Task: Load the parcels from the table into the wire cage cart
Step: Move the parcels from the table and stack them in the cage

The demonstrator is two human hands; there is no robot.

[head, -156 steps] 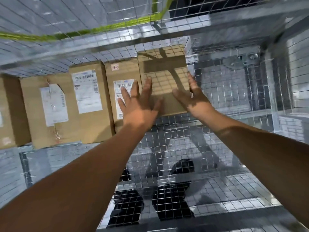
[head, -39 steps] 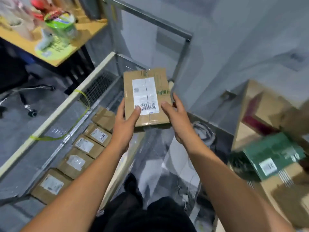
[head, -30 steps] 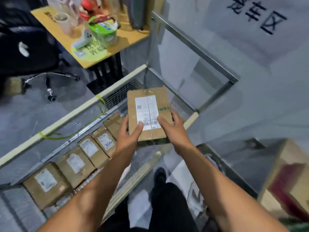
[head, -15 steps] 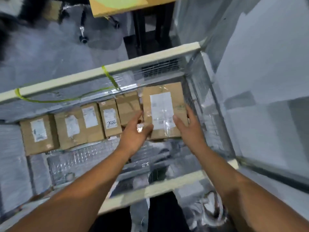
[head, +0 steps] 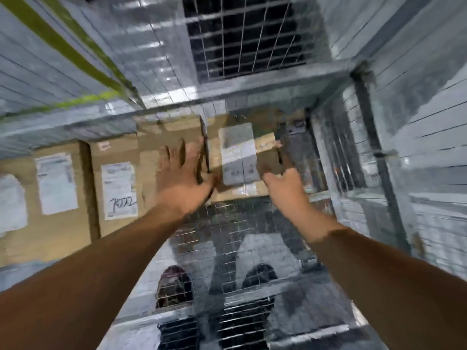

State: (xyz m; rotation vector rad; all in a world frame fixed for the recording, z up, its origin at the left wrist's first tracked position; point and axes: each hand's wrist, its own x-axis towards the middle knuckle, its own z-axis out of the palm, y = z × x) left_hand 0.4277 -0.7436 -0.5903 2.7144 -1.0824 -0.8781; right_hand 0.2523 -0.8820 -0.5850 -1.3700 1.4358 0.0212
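Worker seen from own head camera. Left hand (head: 184, 183) and right hand (head: 283, 183) bare, outlines smeared by motion blur. Both forearms uncovered along whole visible length, down to lower frame corners. Low in frame, pair of dark shoes with rounded toes: left shoe (head: 174, 286), right shoe (head: 257, 276). Dark trouser legs (head: 242, 329) at bottom edge; fabric detail too blurred to tell.
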